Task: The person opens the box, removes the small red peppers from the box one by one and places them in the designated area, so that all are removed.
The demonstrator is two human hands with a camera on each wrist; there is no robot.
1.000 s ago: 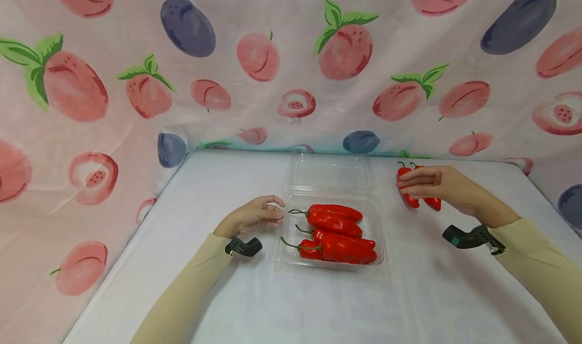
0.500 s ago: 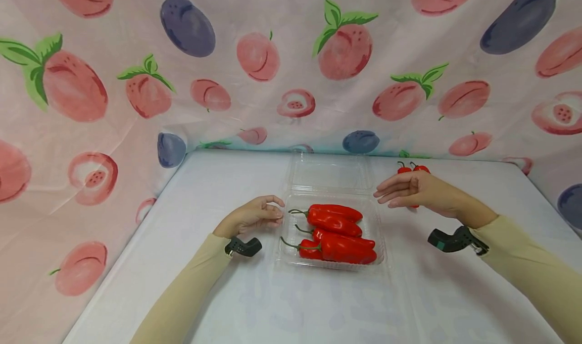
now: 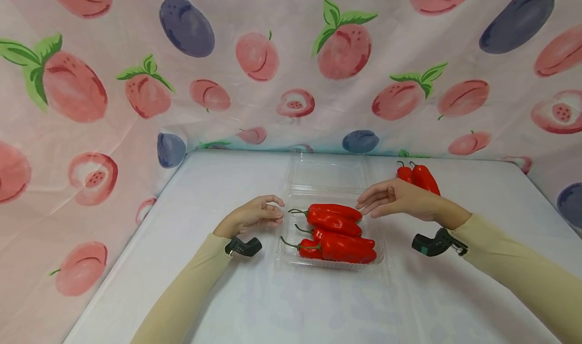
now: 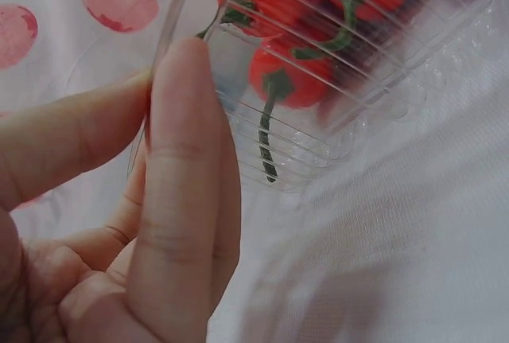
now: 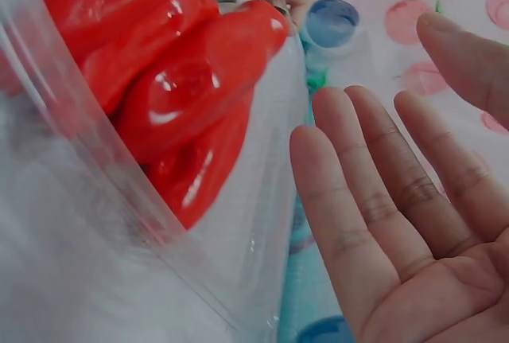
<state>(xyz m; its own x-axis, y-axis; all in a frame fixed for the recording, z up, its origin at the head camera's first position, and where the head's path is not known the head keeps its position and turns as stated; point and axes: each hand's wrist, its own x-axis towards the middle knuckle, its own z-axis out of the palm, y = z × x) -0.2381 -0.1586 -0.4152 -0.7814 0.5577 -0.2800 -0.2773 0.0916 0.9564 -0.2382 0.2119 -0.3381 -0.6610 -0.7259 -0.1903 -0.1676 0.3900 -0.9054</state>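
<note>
A clear plastic clamshell box (image 3: 379,240) stands on the white table with its lid (image 3: 329,175) laid back. Several red peppers (image 3: 347,248) with green stems lie side by side in it. My left hand (image 3: 252,216) pinches the box's left rim between thumb and fingers, as the left wrist view shows; a pepper stem (image 4: 268,144) shows through the ribbed wall. Over the box's far right corner hovers my right hand (image 3: 402,201). Its fingers (image 5: 378,176) are extended and nothing is in it.
Two more red peppers (image 3: 426,179) lie at the back right, partly hidden by my right hand. A fruit-printed curtain (image 3: 291,46) bounds the table (image 3: 236,303) at the back and sides. A black wrist camera (image 3: 438,242) juts out below my right wrist.
My right hand has moved left, away from the two peppers at the back right, to the box's right side. My left hand and the peppers in the box stay put.
</note>
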